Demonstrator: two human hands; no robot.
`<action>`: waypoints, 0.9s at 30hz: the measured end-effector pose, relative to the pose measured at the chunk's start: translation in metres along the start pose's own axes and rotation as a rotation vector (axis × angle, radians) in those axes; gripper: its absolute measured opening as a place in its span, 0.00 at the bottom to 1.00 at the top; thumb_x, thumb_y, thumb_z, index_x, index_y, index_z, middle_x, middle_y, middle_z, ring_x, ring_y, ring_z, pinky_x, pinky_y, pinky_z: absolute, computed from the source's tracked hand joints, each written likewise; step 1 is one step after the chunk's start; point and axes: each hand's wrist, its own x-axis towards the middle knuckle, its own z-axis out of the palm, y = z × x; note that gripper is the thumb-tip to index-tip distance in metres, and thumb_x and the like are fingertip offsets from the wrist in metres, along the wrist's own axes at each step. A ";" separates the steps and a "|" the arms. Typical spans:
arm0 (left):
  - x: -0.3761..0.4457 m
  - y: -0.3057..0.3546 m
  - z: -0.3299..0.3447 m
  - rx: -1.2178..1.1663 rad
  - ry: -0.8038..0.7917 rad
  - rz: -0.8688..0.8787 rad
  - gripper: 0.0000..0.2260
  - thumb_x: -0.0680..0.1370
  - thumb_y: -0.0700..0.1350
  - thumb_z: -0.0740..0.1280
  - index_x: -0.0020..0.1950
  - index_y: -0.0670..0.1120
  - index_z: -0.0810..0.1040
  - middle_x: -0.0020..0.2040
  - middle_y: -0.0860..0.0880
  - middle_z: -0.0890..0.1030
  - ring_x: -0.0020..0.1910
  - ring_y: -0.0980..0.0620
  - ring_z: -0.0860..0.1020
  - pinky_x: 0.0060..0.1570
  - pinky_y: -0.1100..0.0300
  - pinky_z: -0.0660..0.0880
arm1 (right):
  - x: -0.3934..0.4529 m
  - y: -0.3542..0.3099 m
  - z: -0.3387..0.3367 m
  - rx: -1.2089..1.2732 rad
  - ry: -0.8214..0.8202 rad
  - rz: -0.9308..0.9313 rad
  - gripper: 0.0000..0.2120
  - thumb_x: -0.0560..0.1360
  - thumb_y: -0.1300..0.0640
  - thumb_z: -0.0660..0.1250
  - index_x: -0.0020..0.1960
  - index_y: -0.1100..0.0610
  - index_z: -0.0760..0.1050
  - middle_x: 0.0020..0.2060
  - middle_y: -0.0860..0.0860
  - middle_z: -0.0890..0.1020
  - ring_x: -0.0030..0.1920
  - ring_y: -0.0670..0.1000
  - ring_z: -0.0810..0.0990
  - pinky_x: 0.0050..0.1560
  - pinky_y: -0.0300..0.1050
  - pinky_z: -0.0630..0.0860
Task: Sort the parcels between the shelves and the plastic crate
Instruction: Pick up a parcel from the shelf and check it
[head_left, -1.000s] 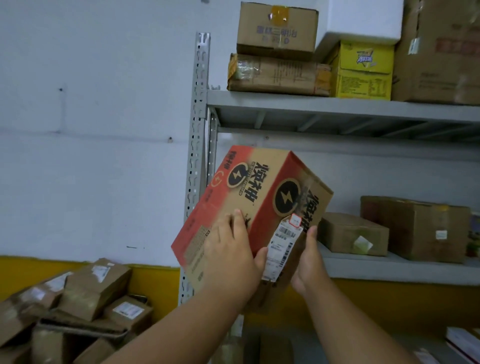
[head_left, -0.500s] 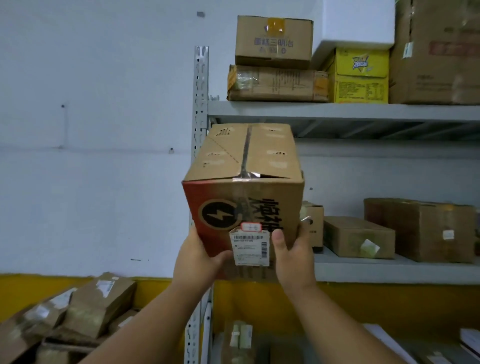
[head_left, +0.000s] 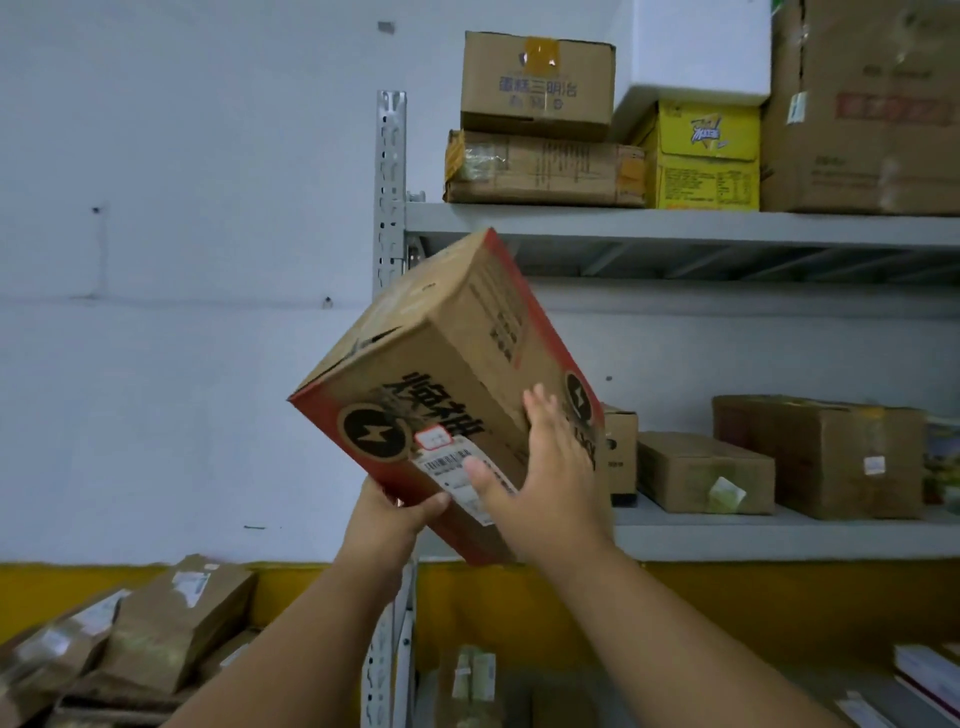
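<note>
I hold a brown cardboard parcel with red edges, black lightning logos and a white shipping label in front of the grey metal shelf. It is tilted, its far end pointing up and right. My left hand grips its lower near corner from below, thumb on the front face. My right hand lies flat against its right side with straight fingers and the thumb on the label. The plastic crate is not in view.
The middle shelf carries brown boxes to the right of the parcel. The top shelf is packed with stacked brown boxes and a yellow box. A heap of parcels lies at the lower left by the wall. A slotted upright post marks the shelf's left edge.
The parcel has swung from level to tilted, its near end now down and left. My right hand has slid up onto its right side and my left hand has shifted under the lower corner.
</note>
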 end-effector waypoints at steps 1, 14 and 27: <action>0.001 0.000 -0.001 -0.065 -0.036 -0.020 0.23 0.74 0.36 0.75 0.65 0.53 0.75 0.59 0.55 0.83 0.58 0.55 0.78 0.64 0.48 0.73 | 0.006 -0.007 -0.005 -0.071 -0.015 -0.033 0.44 0.77 0.32 0.59 0.82 0.47 0.41 0.82 0.43 0.45 0.81 0.45 0.43 0.77 0.47 0.44; -0.012 -0.027 0.000 -0.486 -0.140 -0.250 0.24 0.75 0.33 0.70 0.70 0.47 0.73 0.60 0.43 0.84 0.61 0.38 0.81 0.62 0.41 0.77 | 0.014 -0.061 -0.008 -0.471 -0.153 -0.210 0.39 0.83 0.41 0.56 0.82 0.57 0.40 0.82 0.56 0.46 0.82 0.55 0.44 0.79 0.53 0.42; 0.002 0.093 -0.025 -0.240 -0.041 -0.058 0.17 0.83 0.56 0.60 0.57 0.47 0.83 0.51 0.50 0.85 0.53 0.51 0.81 0.49 0.52 0.76 | 0.065 -0.032 -0.076 0.716 -0.149 0.367 0.17 0.82 0.43 0.62 0.68 0.48 0.75 0.48 0.46 0.86 0.45 0.50 0.86 0.42 0.47 0.80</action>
